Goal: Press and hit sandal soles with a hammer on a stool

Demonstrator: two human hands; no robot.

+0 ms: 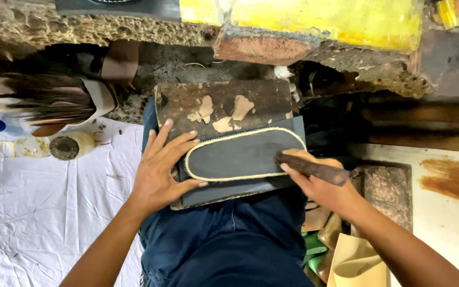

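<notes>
Dark sole piece (240, 157) is lying lengthwise across frame centre; left hand (158, 172), fingers spread, is pressing its left end; right hand (320, 183) is clamping a rusty tool (314, 169) at its right end.

Two hands: the left hand (161, 170) lies flat, the right hand (317, 183) grips one dark tool (314, 169). One dark sole (243, 154) with a pale rim lies on one dark sheet (229, 188), at the near edge of one worn board (221, 103). One white cloth (38, 212) carries one round jar (71, 145) near its far edge
</notes>
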